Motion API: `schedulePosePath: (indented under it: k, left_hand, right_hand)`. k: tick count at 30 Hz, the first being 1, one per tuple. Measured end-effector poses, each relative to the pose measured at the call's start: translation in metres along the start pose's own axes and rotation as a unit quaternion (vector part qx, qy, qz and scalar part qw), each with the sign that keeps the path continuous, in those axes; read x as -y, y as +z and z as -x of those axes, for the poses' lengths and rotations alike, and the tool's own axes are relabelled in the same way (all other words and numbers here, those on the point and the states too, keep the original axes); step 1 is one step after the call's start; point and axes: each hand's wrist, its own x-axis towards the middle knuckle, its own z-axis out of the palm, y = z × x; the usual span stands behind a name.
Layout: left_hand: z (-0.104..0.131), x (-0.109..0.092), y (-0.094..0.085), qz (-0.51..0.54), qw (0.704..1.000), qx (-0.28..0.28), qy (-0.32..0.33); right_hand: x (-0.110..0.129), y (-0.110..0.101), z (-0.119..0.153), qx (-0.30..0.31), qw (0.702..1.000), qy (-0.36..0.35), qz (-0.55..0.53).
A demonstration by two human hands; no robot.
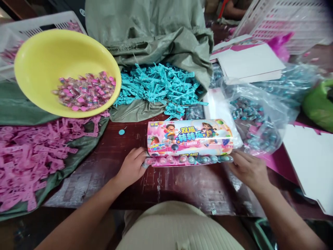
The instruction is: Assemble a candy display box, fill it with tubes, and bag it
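Observation:
A colourful printed display box [189, 137] with cartoon figures lies on the dark wooden table [182, 187]. Along its front edge runs a row of small round pink and blue capsules [189, 159]. My left hand [132, 166] holds the box's left end, fingers touching the first capsule. At the right end, my right hand [247, 168] grips the box, fingertips against the last capsule.
A yellow bowl [39, 62] holding pink capsules sits back left. Pink plastic pieces [31, 152] lie on a green sack at left. Teal plastic pieces [161, 85] spill from a sack behind. A clear bag of blue capsules [255, 121] and flat white cartons [309, 163] lie right.

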Motion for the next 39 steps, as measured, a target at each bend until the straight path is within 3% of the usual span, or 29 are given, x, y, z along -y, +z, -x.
schedulePosePath:
  k: [4,7,9,11,14,17,19,22,25,29,33,36,39]
  left_hand:
    - [0.006,0.007,-0.013,0.097,0.993,-0.008,-0.065]
    - [-0.012,0.019,-0.042,0.089,0.979,-0.119,-0.141]
    - [-0.043,0.018,-0.062,0.046,0.975,-0.173,-0.135]
    - [-0.082,0.005,-0.074,0.003,0.990,-0.125,-0.063]
    - [-0.131,-0.026,-0.068,-0.046,0.997,0.030,0.059]
    - [-0.145,-0.043,-0.048,-0.093,0.975,0.158,0.124]
    - [-0.141,-0.042,-0.038,-0.117,0.963,0.199,0.139]
    - [-0.136,-0.030,-0.032,-0.148,0.956,0.201,0.152]
    - [-0.140,-0.023,-0.032,-0.161,0.951,0.199,0.172]
    - [-0.146,-0.032,-0.038,-0.146,0.938,0.251,0.189]
    - [-0.147,-0.041,-0.042,-0.133,0.935,0.275,0.178]
    - [-0.140,-0.041,-0.043,-0.134,0.940,0.254,0.185]
    - [-0.139,-0.034,-0.040,-0.125,0.948,0.208,0.205]
  right_hand:
    - [-0.005,-0.011,0.008,0.024,0.997,0.044,-0.050]
    - [-0.029,-0.042,-0.010,0.019,0.988,0.101,-0.118]
    - [-0.041,-0.059,-0.040,-0.022,0.976,0.168,-0.137]
    - [-0.040,-0.061,-0.078,-0.035,0.976,0.154,-0.148]
    - [-0.016,-0.040,-0.125,0.032,0.985,0.033,-0.166]
    - [0.011,-0.012,-0.140,0.121,0.986,-0.002,-0.116]
    - [0.021,-0.003,-0.137,0.152,0.984,0.019,-0.090]
    - [0.023,-0.004,-0.133,0.162,0.983,0.044,-0.079]
    - [0.013,-0.010,-0.134,0.183,0.978,0.016,-0.098]
    - [0.003,-0.006,-0.130,0.185,0.973,-0.036,-0.136]
    - [0.003,0.001,-0.124,0.162,0.975,-0.026,-0.152]
    - [0.000,-0.009,-0.119,0.146,0.969,-0.013,-0.199]
    - [-0.014,-0.025,-0.109,0.079,0.969,0.046,-0.229]
